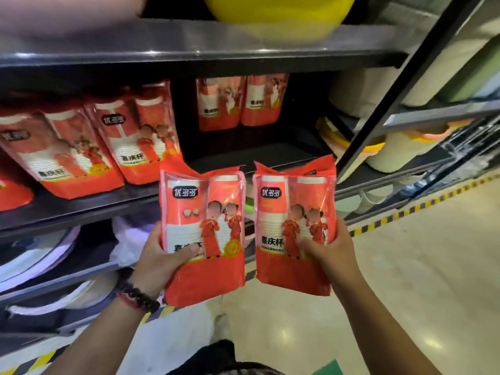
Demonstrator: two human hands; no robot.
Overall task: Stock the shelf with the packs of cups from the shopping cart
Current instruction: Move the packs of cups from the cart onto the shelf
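My left hand (pixel 159 262) grips a red pack of cups (pixel 203 207) by its lower left side, upright in front of the shelf. Beside it, my right hand (pixel 328 249) holds a second red pack of cups (pixel 293 201) by its lower right side. Both packs hang just below and in front of the dark shelf board (pixel 89 207). On that shelf, stocked red packs (pixel 138 136) lean in a row at the left, and two more packs (pixel 240 101) stand at the back. A gap lies between them. The shopping cart is out of view.
A yellow bowl (pixel 278 12) sits on the shelf above. Pale tubs and containers (pixel 395 152) fill the neighbouring bay at right, behind a slanted black upright (pixel 400 85). White and purple basins (pixel 40 255) lie on lower shelves. The tiled floor (pixel 405 266) carries a yellow-black stripe.
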